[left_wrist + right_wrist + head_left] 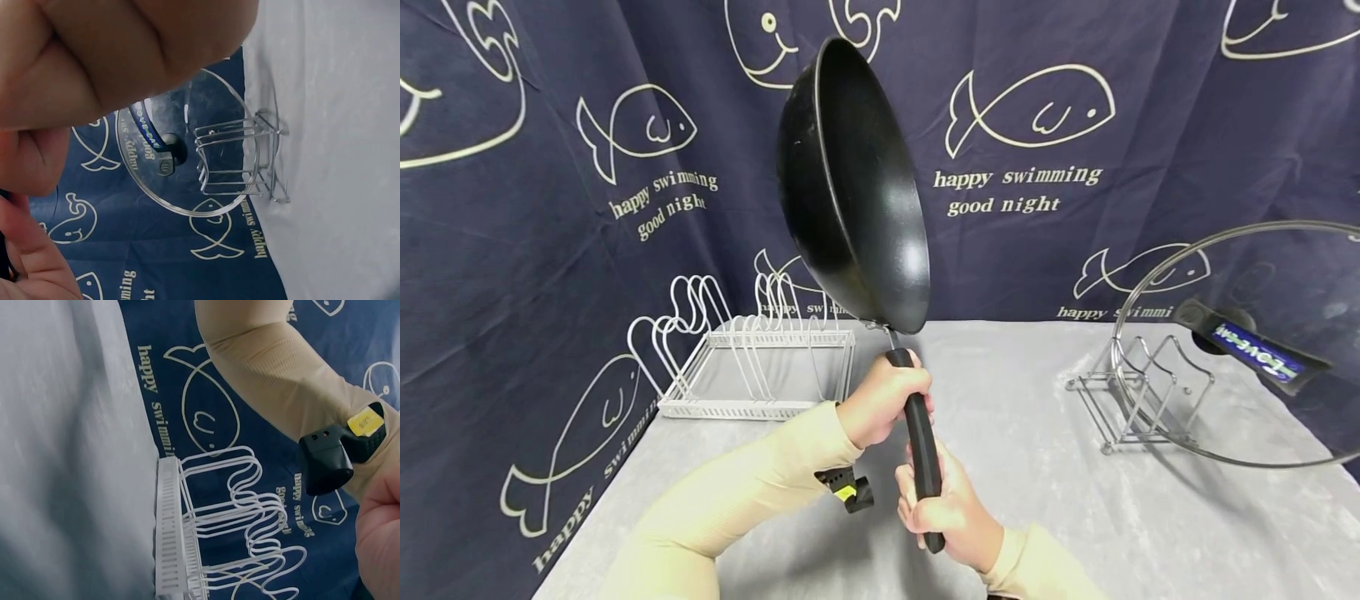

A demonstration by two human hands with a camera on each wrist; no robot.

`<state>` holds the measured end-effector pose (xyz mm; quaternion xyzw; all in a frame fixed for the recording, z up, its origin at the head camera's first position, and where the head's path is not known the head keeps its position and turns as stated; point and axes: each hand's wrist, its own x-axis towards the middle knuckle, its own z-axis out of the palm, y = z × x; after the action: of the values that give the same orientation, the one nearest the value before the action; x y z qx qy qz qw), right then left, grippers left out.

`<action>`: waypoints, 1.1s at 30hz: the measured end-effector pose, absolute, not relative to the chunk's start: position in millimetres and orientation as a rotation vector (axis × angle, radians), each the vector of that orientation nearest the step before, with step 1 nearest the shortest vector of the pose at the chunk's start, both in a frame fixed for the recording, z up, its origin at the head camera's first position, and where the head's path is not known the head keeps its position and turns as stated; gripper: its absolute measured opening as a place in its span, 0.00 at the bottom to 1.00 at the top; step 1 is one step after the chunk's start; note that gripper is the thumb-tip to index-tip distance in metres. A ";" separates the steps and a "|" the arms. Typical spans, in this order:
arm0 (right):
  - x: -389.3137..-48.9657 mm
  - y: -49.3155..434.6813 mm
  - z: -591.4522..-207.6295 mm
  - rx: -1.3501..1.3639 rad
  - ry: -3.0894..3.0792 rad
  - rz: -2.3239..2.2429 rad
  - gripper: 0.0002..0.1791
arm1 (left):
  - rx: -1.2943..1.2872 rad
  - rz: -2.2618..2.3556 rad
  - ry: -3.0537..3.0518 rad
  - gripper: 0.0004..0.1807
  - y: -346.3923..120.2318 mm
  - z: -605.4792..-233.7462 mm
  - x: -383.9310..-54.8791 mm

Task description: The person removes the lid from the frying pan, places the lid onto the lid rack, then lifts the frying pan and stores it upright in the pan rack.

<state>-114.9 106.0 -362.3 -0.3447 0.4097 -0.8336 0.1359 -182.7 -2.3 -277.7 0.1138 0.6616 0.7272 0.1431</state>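
Observation:
A black wok [872, 183] is held up above the table, tipped on its side with its hollow facing right. My left hand [883, 400] grips the upper part of its black handle [922, 442], close to the pan. Lower down, my right hand [951, 508] wraps round the same handle near its end. Curled fingers of the left hand [112, 56] fill the top of the left wrist view, where the wok is out of sight. In the right wrist view only part of a hand [381, 531] shows at the right edge.
A white wire rack [722, 408] stands at the back left of the grey table [1000, 500]. On the right, a glass lid [1150, 275] with a black handle [1255, 346] leans upright in a small metal rack [1138, 433]. A dark fish-patterned curtain [1022, 275] hangs behind.

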 end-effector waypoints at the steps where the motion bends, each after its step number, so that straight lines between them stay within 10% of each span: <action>1: -115.5 106.0 -362.4 -1.000 1.193 -2.408 0.27 | 0.320 2.092 1.931 0.07 -2.2 -277.3 -183.0; 33: -126.6 80.5 -340.8 -0.567 2.101 -2.004 0.18 | 0.261 1.948 2.438 0.02 -17.7 -285.3 -199.8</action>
<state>-126.6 80.5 -340.8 -0.1908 0.7071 -0.6747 0.0915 -199.8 -17.7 -285.3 0.0833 0.7785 0.6221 0.0051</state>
